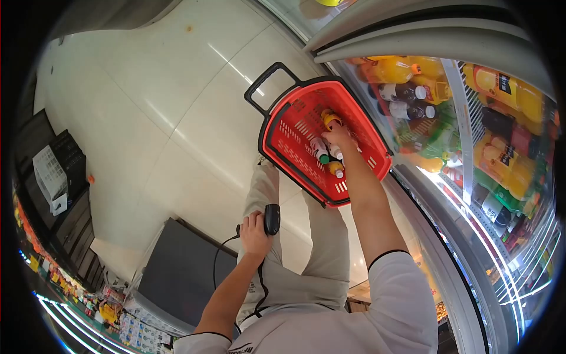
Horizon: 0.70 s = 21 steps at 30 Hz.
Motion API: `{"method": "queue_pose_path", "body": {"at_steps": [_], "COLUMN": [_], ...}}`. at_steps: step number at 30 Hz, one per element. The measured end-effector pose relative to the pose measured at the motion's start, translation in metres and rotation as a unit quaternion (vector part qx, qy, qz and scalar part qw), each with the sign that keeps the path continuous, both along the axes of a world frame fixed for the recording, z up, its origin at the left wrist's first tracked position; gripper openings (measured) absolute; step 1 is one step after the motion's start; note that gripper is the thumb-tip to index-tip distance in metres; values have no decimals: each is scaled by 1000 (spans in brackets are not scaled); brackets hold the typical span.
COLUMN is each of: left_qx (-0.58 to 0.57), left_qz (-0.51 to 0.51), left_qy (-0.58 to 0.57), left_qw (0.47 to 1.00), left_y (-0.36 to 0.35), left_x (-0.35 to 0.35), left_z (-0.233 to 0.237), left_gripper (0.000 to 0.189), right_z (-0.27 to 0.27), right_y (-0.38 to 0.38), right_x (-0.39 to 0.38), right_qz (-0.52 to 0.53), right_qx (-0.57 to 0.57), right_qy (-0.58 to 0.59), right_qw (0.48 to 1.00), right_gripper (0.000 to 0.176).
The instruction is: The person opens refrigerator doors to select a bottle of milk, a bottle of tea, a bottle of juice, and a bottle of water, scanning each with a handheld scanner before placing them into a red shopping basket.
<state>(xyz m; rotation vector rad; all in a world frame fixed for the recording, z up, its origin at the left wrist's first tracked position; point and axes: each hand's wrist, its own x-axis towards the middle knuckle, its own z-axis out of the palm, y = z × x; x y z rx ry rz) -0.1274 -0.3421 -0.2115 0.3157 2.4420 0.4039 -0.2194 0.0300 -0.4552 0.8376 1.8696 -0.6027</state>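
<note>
A red shopping basket (pixel 289 154) with a black rim and handle stands on the floor in front of the legs. My right hand (pixel 337 134) reaches into it, its fingers closed on a bottle with an orange-yellow top part (pixel 329 118). Beside that hand lie a white-labelled bottle with a green cap (pixel 319 151) and a small yellow bottle (pixel 335 170); another pale bottle is partly hidden under the hand. My left hand (pixel 256 235) is wrapped round a black handheld scanner (pixel 272 219) with a cable, over the left thigh.
At the right an open refrigerator holds orange bottles (pixel 504 88), dark bottles (pixel 413 110) and green ones on racks. A dark grey box-like surface (pixel 183 271) stands at the lower left. Farther left are a black crate (pixel 68 159) and stocked shelves.
</note>
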Motion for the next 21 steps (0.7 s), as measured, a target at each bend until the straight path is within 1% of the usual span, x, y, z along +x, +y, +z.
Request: {"method": "queue_pose_path", "body": {"at_steps": [2,3,5,7,9,11,13,14,15,17,19,21], "left_qx": [6,-3,-4,-15,-3,9,10,5,22,7,26,-23], "left_qz": [0,5,6,5,8,4,34,40,34,28,12,-10], "left_qy": [3,-5,-8,-6,-5,-3,18,0,6,5,14,-29], "left_qw": [1000,1000,1000,1000,1000,1000,999,999,999,1000,999,999], "left_y": [1,3,4,4,9,10,12,13,14,15,15,19], "left_x": [0,0,1,3,-1,-3,-1,-2,-3,-4,-8,-13], "left_z": [3,4,5,5,10,15,13,14,15,22,27,29], "left_gripper": [44,43,43,43,42,41,40,40,40,41,42,40], "right_z": [-4,14,58,76,130,175,218,244,268,292,310,347], "right_y": [-4,-8,-28,-40,-59,-83,-105,-113,-119,-134,-150,-151], "right_x": [7,5,16,42,67,114,169,192,214,278,333,343], "right_qz": [6,7,-36,12,6,-27,20,31,42,88,56,-54], "right_qx": [-12,-8,76,88,54,36,40,14,-12,-14,9,6], "right_qy": [31,36,202,372,409,357,340,279,217,162,81,46], "right_qw": [999,999,976,924,911,933,940,960,975,983,995,997], "right_gripper": [85,85,93,93,88,88,87,87,88,89,89,83]}}
